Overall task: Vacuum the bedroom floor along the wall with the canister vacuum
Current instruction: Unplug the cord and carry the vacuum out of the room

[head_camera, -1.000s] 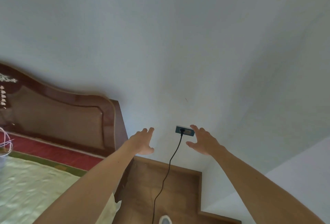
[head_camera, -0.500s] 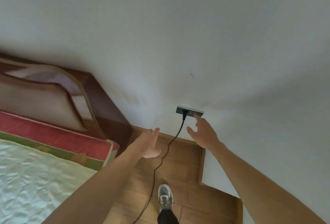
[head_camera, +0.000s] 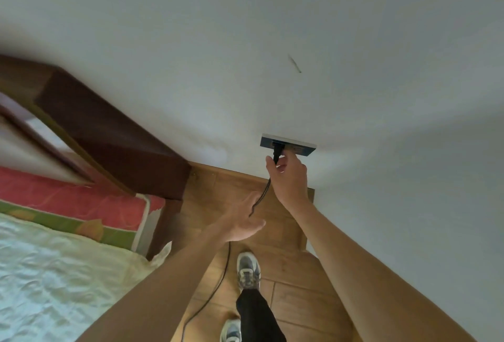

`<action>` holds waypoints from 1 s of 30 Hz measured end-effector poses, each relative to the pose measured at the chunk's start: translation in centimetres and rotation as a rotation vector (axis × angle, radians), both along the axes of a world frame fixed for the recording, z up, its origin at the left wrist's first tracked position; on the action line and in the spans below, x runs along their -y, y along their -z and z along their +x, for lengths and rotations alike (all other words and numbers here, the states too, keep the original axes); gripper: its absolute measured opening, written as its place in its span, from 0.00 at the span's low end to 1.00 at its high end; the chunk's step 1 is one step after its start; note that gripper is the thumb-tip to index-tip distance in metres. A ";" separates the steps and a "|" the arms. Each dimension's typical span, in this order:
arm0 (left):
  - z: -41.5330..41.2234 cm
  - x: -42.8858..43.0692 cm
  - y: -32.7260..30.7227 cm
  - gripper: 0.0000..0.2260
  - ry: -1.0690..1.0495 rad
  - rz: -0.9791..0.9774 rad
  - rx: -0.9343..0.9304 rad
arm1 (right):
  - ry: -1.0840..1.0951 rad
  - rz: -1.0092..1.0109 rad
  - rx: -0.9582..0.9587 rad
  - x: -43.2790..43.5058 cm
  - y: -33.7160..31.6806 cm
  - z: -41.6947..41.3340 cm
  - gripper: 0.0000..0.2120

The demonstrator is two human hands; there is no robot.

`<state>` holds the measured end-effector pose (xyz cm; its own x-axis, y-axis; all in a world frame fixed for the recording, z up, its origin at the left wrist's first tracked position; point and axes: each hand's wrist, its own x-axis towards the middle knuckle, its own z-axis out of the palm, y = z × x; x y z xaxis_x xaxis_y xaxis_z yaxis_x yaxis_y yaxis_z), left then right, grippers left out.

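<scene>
Gripping the black plug at a wall socket, the right hand reaches over wood floor. The left hand hangs open beside the bed.

A single head view is given, looking steeply down and forward from standing height at the foot of a wall. The socket is seen close, at arm's reach, with the floor below and a bed at the left edge.
</scene>
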<state>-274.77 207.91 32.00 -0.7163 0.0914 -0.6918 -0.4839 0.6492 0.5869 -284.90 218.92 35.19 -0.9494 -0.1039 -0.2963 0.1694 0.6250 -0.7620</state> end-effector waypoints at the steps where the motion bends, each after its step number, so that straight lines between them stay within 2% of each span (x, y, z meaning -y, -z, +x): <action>1: 0.2 -0.2 0.0 0.30 -0.019 0.016 -0.020 | 0.022 -0.012 -0.013 0.0 0.2 -0.1 0.13; 9: 2.8 -1.2 0.1 0.19 -0.127 0.070 -0.153 | 0.147 -0.050 -0.083 0.3 0.7 0.2 0.09; 14: 4.4 -1.9 0.5 0.16 -0.246 0.188 -0.209 | 0.221 -0.093 -0.094 1.0 1.2 0.5 0.08; 27: 5.4 -3.4 -1.0 0.20 -0.464 0.363 -0.170 | 0.236 -0.142 -0.072 1.6 1.5 0.2 0.09; 30: 5.3 -3.4 -1.6 0.18 -0.509 0.456 -0.114 | 0.211 -0.121 -0.071 1.5 1.6 0.2 0.09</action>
<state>-269.44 211.28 33.63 -0.8132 -0.0120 -0.5819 -0.5819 0.0342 0.8125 -284.70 217.46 33.56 -0.9720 0.0680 -0.2251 0.2294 0.4849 -0.8439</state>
